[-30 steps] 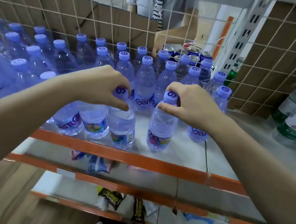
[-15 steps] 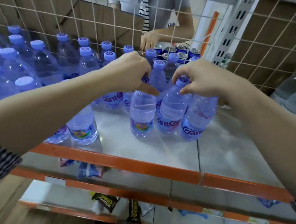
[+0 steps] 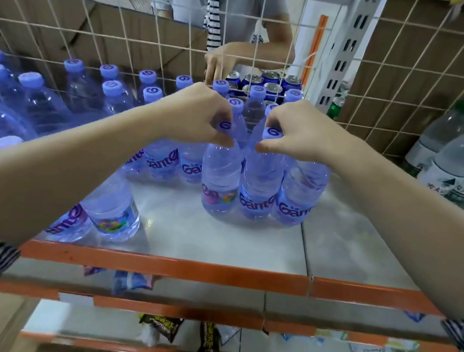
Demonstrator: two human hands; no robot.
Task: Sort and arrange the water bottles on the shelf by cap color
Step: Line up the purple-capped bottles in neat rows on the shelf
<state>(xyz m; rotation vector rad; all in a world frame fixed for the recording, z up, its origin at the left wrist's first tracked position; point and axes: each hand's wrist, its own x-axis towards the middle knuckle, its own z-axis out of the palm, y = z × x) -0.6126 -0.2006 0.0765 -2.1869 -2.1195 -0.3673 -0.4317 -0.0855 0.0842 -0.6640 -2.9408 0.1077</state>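
Shelf (image 3: 223,244): purple-capped bottles (image 3: 163,162), upright. Left hand (image 3: 197,116) grip pinches left bottle (image 3: 219,180) at neck; right hand (image 3: 303,135) grip pinches right bottle (image 3: 260,177), the two touching.

Clear glossy plastic bottles (image 3: 219,180) (matt caps) stand on a smooth shelf (image 3: 214,242), orange-painted metal edge.

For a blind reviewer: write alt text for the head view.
The left hand and right hand grip two blue-capped bottles by their necks, upright on the white shelf among matching bottles. Green-capped bottles stand at right.
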